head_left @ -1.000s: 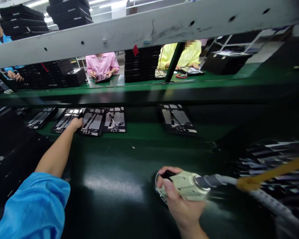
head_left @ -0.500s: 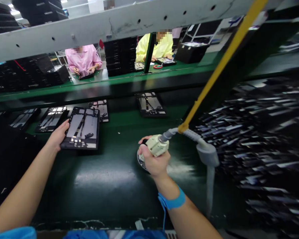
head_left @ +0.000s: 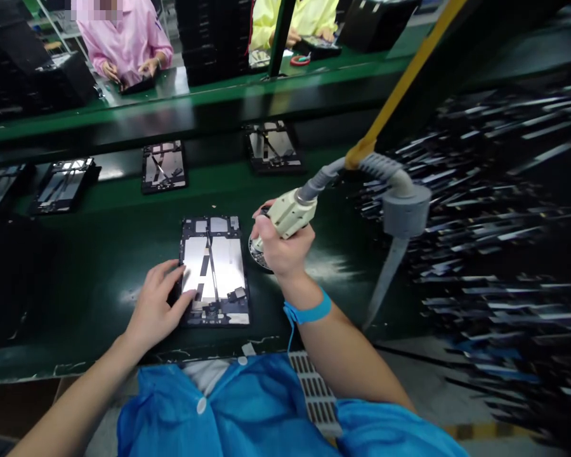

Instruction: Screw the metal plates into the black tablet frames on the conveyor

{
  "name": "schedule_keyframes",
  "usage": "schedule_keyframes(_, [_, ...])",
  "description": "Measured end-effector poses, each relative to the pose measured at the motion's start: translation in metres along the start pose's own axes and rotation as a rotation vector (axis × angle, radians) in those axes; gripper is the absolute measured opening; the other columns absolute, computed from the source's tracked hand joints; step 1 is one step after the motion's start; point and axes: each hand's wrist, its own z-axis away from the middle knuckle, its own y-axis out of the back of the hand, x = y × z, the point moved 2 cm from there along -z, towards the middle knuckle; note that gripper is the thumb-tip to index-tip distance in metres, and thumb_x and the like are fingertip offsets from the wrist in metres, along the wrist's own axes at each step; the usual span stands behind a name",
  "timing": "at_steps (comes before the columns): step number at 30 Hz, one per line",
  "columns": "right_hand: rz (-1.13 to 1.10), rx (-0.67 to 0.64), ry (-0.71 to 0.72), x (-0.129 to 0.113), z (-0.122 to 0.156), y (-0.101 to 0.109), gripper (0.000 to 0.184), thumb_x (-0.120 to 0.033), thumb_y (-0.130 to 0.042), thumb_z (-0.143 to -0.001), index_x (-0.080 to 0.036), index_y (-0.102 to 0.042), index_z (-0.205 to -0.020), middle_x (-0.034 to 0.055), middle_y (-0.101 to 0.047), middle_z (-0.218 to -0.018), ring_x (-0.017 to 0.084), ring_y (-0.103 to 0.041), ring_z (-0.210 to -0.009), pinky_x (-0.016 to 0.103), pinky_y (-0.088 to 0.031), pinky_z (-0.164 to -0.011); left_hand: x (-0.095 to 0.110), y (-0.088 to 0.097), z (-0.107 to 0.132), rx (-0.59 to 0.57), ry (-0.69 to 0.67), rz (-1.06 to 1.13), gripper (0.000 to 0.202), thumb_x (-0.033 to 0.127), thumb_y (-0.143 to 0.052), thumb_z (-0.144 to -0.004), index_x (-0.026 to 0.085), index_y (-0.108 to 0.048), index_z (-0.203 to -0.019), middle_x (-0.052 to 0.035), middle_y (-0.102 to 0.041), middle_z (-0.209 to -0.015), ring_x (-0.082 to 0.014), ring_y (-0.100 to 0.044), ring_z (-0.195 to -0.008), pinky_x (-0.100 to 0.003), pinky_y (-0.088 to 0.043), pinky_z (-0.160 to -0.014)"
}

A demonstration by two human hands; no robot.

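An opened tablet [head_left: 226, 260] lies on the green bench in front of me, its grey plates, ribbon cables and circuit parts facing up. My left hand [head_left: 159, 298] grips its left edge, fingers along the side and thumb over the lower left part. Just right of the tablet, my right hand [head_left: 288, 251] is wrapped round a cream-coloured corded hand tool [head_left: 292, 212] with a round head. That head hangs low, partly hidden by my fingers; whether it touches the bench I cannot tell. A blue band [head_left: 314, 309] circles my right wrist.
Several more opened tablets lie farther back, one [head_left: 164, 166] left of centre and another [head_left: 272, 146] beyond the tool. The tool's thick grey cable [head_left: 385, 279] hangs at right, tied to a yellow strap [head_left: 409, 70]. Dense stacked dark parts [head_left: 495, 254] fill the right. Two people work opposite.
My left hand has brought the tablet right and toward me, down onto the bench. The right hand still holds the tool. My view has tilted downward.
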Motion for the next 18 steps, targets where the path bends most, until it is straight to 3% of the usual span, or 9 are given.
schedule_keyframes(2, [-0.005,-0.011,0.005,-0.001,0.001,0.0,0.02,-0.034,-0.076,-0.085,-0.024,-0.068,-0.1,0.0006,-0.071,-0.084,0.02,-0.072,-0.077,0.038,-0.064,-0.071,0.008,0.001,0.011,-0.071,-0.271,-0.066,0.043,0.035,-0.068,-0.097,0.021,-0.064,-0.137,-0.0151,-0.061,-0.145,-0.0352,-0.051,-0.139,-0.061,-0.041,-0.118])
schedule_keyframes(5, [-0.011,-0.02,0.019,-0.001,0.002,-0.001,0.021,-0.035,-0.076,-0.085,-0.024,-0.068,-0.101,0.0011,-0.071,-0.085,0.021,-0.073,-0.079,0.04,-0.065,-0.074,0.016,-0.012,0.024,-0.188,-0.457,-0.048,0.043,0.027,-0.068,-0.098,0.022,-0.06,-0.14,-0.0128,-0.067,-0.135,-0.0316,-0.056,-0.135,-0.061,-0.039,-0.12])
schedule_keyframes(10, [-0.005,-0.023,0.027,-0.001,0.002,-0.001,0.02,-0.035,-0.076,-0.086,-0.025,-0.068,-0.101,0.0016,-0.072,-0.086,0.022,-0.073,-0.079,0.042,-0.065,-0.075,0.022,-0.03,0.024,-0.15,-0.523,0.099,0.031,0.016,-0.067,-0.097,0.02,-0.065,-0.128,-0.01,-0.071,-0.117,-0.0242,-0.064,-0.118,-0.055,-0.047,-0.116])
schedule_keyframes(18, [-0.011,-0.024,0.016,0.0,0.003,0.0,0.022,-0.039,-0.077,-0.086,-0.025,-0.069,-0.1,0.0017,-0.072,-0.088,0.022,-0.073,-0.081,0.042,-0.065,-0.074,0.025,-0.019,0.013,-0.24,-0.562,0.184,0.033,0.01,-0.064,-0.098,0.015,-0.064,-0.13,-0.0104,-0.066,-0.107,-0.0209,-0.062,-0.106,-0.049,-0.055,-0.108])
